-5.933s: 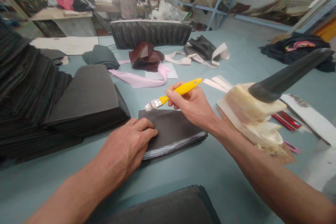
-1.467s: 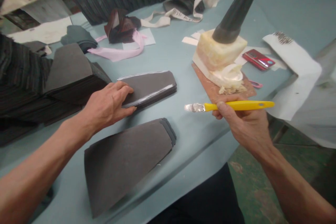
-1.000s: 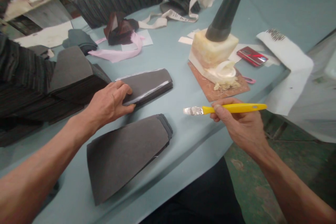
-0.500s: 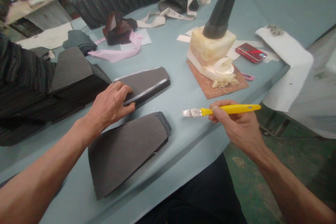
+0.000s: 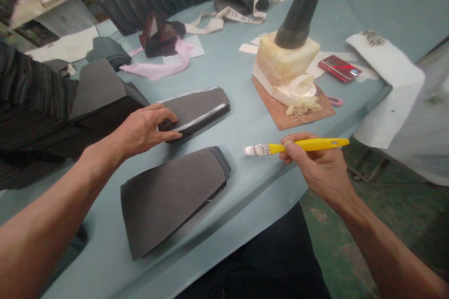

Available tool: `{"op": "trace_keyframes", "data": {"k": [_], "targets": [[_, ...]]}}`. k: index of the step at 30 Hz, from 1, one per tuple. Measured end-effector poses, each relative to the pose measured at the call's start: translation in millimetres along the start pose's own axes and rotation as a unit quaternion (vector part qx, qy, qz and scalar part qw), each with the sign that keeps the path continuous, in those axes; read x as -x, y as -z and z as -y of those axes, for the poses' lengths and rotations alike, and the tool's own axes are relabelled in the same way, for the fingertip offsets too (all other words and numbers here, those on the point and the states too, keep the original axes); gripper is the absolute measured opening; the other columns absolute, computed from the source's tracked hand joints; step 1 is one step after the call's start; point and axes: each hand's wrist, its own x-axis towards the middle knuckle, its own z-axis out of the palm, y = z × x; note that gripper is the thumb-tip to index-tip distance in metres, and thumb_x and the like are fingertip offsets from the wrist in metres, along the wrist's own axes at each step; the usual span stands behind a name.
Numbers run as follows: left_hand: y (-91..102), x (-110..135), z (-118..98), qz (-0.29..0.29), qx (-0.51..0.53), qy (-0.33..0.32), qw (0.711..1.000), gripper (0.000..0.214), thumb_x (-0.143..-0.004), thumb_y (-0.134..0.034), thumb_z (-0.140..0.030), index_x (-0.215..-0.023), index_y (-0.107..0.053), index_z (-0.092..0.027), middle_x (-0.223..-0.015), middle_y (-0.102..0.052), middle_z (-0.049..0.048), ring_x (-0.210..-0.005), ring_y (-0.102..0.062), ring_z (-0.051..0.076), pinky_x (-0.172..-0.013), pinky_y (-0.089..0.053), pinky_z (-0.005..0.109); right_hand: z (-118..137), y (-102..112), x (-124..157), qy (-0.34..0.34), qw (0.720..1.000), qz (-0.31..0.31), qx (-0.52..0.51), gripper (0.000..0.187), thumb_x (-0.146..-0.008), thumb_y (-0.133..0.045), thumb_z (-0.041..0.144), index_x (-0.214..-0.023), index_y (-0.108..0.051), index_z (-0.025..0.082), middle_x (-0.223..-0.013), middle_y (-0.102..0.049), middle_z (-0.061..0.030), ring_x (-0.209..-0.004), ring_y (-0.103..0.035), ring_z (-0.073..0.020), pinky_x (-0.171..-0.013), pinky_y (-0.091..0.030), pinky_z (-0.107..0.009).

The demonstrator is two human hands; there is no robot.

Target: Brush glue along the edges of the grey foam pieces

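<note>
While the right hand (image 5: 315,166) keeps its grip closed around the yellow-handled brush (image 5: 298,146) over the tabletop (image 5: 245,126) edge, the left hand (image 5: 142,128) now pinches the near end of the grey piece stack (image 5: 198,107), no longer resting flat on it.

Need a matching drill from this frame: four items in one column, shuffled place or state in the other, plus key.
Things
1. yellow brush
2. white-edged dark stack
3. red phone
4. black cone

Places or states
A. stands upright on the yellowish block
B. held in the right hand, bristles over the table
C. pinched at one end by the left hand
D. lies flat on the table past the brown board

Pairs: 1-B, 2-C, 3-D, 4-A
</note>
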Motion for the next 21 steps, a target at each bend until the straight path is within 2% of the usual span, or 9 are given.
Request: {"op": "trace_keyframes", "data": {"k": [9, 15, 18, 21], "targets": [[3.8, 0.6, 1.4, 0.005, 0.000, -0.018, 1.000, 0.058, -0.089, -0.049, -0.073, -0.111, -0.071, -0.024, -0.117, -0.072, 0.0087, -0.102, -0.069, 0.024, -0.096, -0.053, 0.035, -3.9, 0.4, -1.5, -0.008, 1.000, -0.017, -0.016, 0.051, -0.080, -0.083, 0.074, -0.085, -0.076, 0.023, -0.066, -0.073, -0.0004, -0.057, -0.070, -0.0146, -0.056, -0.061, -0.026], [8.1, 0.3, 0.8, 0.012, 0.009, -0.037, 0.999, 0.055, -0.090, -0.048, -0.066, -0.111, -0.074, -0.023, -0.116, -0.073, 0.0093, -0.104, -0.071, 0.026, -0.100, -0.054, 0.037, -12.8, -0.1, -3.2, -0.043, 0.995, -0.027, -0.087, 0.050, -0.078, -0.087, 0.070, -0.091, -0.077, 0.022, -0.065, -0.072, 0.0015, -0.058, -0.070, -0.0131, -0.059, -0.063, -0.024], [5.3, 4.6, -2.9, -0.003, 0.000, -0.047, 0.999, 0.052, -0.092, -0.045, -0.058, -0.116, -0.073, -0.021, -0.120, -0.074, 0.0117, -0.102, -0.072, 0.027, -0.101, -0.056, 0.040, -17.3, -1.2, -4.9, -0.059, 0.988, -0.032, -0.142, 0.045, -0.079, -0.089, 0.064, -0.092, -0.076, 0.023, -0.065, -0.071, 0.0035, -0.058, -0.069, -0.0119, -0.060, -0.063, -0.024], [-1.8, 10.5, -12.4, -0.030, -0.053, -0.026, 0.998, 0.052, -0.092, -0.041, -0.045, -0.128, -0.068, -0.020, -0.127, -0.071, 0.0156, -0.104, -0.072, 0.031, -0.099, -0.057, 0.046, -17.0, -3.5, -7.3, -0.064, 0.980, -0.040, -0.186, 0.041, -0.080, -0.090, 0.060, -0.091, -0.075, 0.023, -0.062, -0.068, 0.0052, -0.056, -0.067, -0.0105, -0.058, -0.061, -0.022]]}}
